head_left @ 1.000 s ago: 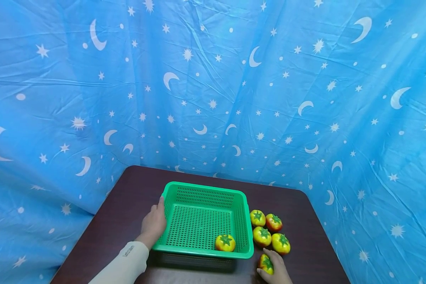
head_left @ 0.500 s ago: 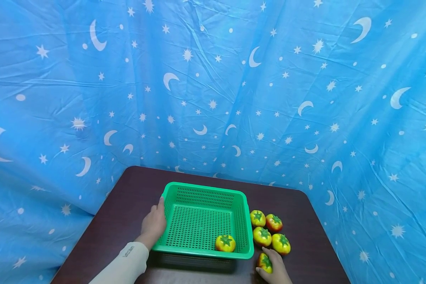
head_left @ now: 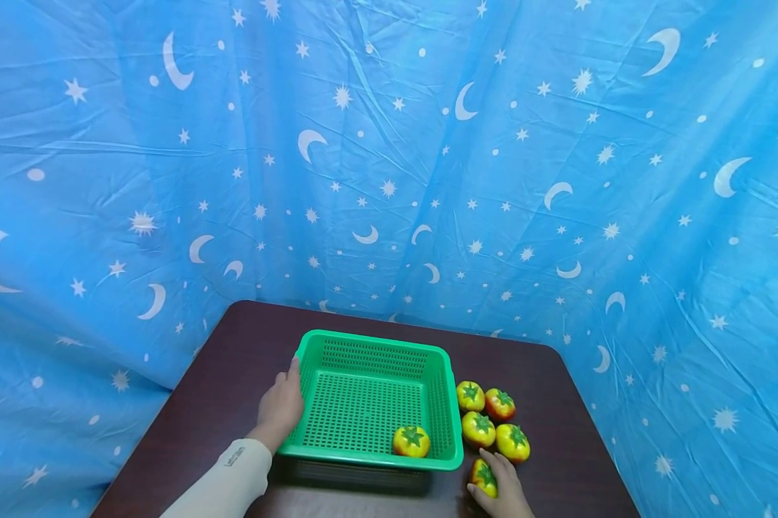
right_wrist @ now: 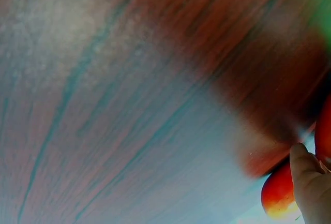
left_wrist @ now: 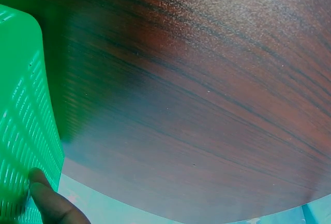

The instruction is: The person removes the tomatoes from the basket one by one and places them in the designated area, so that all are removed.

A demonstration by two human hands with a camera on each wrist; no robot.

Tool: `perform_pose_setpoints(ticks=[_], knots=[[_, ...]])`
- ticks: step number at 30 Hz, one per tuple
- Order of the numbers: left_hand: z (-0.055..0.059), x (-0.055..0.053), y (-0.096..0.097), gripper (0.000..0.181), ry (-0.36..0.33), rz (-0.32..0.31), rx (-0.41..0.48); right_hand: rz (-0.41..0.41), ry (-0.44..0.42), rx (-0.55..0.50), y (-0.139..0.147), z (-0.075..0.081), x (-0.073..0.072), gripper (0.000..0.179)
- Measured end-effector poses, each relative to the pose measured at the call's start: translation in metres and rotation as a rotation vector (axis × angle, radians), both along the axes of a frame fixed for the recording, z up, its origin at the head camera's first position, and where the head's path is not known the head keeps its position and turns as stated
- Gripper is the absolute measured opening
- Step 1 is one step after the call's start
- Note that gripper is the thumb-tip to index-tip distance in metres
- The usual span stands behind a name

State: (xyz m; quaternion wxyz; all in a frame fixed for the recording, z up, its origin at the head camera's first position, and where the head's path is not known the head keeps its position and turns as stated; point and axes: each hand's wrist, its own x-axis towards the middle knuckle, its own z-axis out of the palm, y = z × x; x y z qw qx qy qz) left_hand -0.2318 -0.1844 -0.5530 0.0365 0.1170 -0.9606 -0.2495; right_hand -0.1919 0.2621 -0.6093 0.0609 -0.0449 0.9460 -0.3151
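Note:
The left hand (head_left: 281, 405) holds the left side of a green plastic basket (head_left: 369, 460), a fingertip up by its rim. In the left wrist view a finger (left_wrist: 54, 203) lies against the basket's slotted outer wall (left_wrist: 26, 120). One yellow-red tomato (head_left: 411, 442) with a green star-shaped top sits in the basket's near right corner. To the right, near the front, the right hand (head_left: 507, 489) grips another tomato (head_left: 484, 478) resting on the table. In the right wrist view a finger (right_wrist: 310, 182) shows between two red tomatoes; most of the hand is out of frame.
Several more tomatoes stand bunched right of the basket, such as a yellow one (head_left: 470, 396), a redder one (head_left: 500, 406) and one beside the right hand (head_left: 513, 444). The dark wood table (head_left: 557, 403) is ringed by a blue curtain (head_left: 389, 180) with moons and stars.
The right hand and its tomato have shifted very slightly left. The left hand, basket and other tomatoes stay where they were.

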Motion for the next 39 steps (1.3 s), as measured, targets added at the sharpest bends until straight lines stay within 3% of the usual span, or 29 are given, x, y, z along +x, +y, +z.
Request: perform_pose_setpoints(ticks=[7,12,17,22,31,39], knots=[[0.0,0.001,0.0,0.059,-0.004,-0.003,0.006,-0.025,-0.018,0.068,-0.006,0.011,0.001,0.085],[0.001,0.002,0.0,0.062,-0.002,-0.004,0.008,-0.051,-0.001,0.141,-0.013,0.041,-0.008,0.085],[0.002,0.002,-0.001,0.064,-0.007,-0.008,0.001,-0.031,0.074,0.106,-0.019,0.074,-0.019,0.078],[0.002,0.001,-0.001,0.063,-0.005,0.003,-0.01,0.022,0.146,0.048,-0.032,0.097,-0.033,0.073],[0.003,0.002,0.0,0.063,-0.003,0.005,0.0,0.173,0.259,0.053,-0.07,0.114,-0.062,0.072],[0.004,0.003,0.001,0.062,-0.002,0.002,0.014,0.3,0.229,0.089,-0.107,0.125,-0.077,0.073]])
